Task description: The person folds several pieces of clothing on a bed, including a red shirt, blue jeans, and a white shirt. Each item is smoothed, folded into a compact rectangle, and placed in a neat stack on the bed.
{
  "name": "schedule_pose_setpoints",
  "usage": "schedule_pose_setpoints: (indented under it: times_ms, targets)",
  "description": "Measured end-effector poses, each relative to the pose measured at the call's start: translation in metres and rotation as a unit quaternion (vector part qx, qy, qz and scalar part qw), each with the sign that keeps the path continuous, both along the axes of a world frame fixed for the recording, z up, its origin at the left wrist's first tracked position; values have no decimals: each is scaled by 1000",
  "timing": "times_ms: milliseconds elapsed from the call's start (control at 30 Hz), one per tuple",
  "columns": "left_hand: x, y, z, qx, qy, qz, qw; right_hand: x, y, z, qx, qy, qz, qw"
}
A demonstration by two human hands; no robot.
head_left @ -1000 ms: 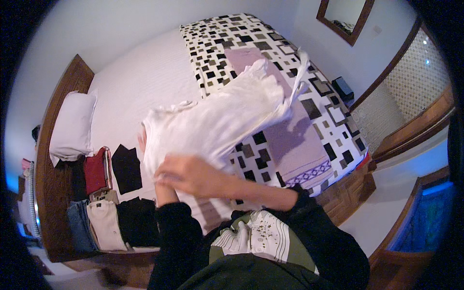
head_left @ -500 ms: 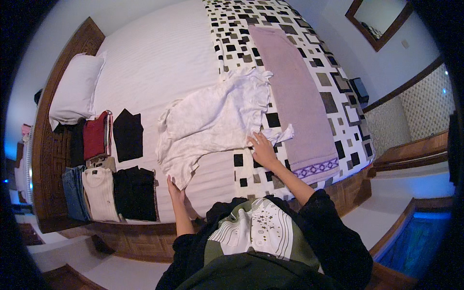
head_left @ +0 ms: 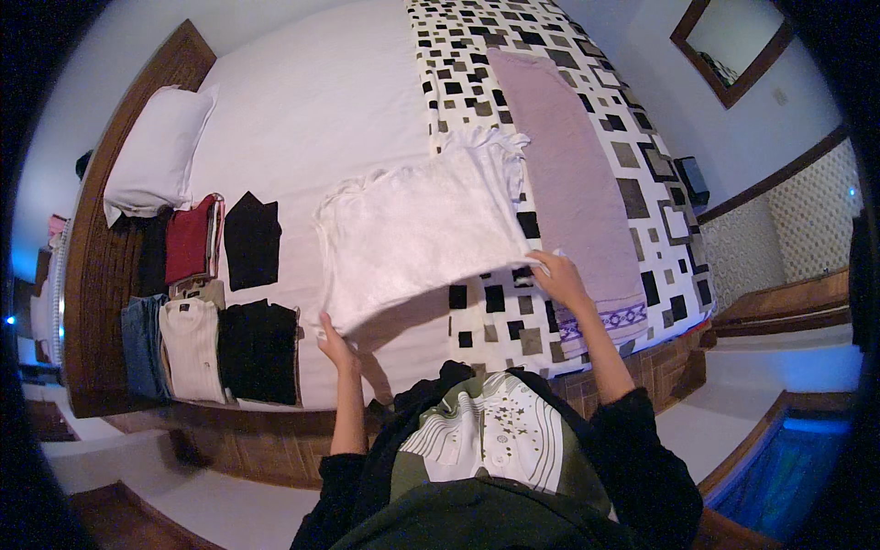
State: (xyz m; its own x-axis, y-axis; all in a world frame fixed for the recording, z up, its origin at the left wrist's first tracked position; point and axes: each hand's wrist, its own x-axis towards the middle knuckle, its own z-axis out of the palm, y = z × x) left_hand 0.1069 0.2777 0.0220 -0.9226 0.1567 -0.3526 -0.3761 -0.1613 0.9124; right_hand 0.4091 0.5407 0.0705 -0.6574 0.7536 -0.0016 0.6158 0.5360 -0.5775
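Note:
A white garment (head_left: 422, 229), which looks like a shirt, is spread over the bed, its near edge lifted and pulled taut between my two hands. My left hand (head_left: 336, 346) pinches its near left corner. At the near right corner, my right hand (head_left: 557, 277) grips the fabric over the patterned blanket. The far edge lies bunched and ruffled on the bed. A shadow falls on the sheet beneath the raised edge.
Folded clothes lie left on the bed: blue jeans (head_left: 144, 346), a cream top (head_left: 192, 351), black garments (head_left: 259, 353) and a red one (head_left: 191, 242). A pillow (head_left: 156, 156) rests by the wooden headboard (head_left: 96, 302). Right, a mauve towel (head_left: 577, 183) covers a square-patterned blanket (head_left: 632, 197).
The garment's near edge has been stretched out straight and raised. My right hand has shifted right with its corner; the garment looks flatter and wider. The whole view has tilted slightly.

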Motion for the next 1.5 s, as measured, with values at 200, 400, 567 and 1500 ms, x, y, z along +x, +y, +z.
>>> schedule_pose_setpoints:
  times_ms: [200,400,567,1500]
  targets:
    - [54,-61,-43,-158,0,-53,986,55,-60,-7,-71,-70,-16,995]
    - [49,-111,-93,-247,104,-147,952,75,-106,-46,-101,-131,-35,986]
    - [49,-121,-69,-343,66,-244,905,106,-110,-65,-151,-161,-71,973]
    - [-58,34,-53,-108,182,-180,961,-6,62,-60,43,-105,-199,973]
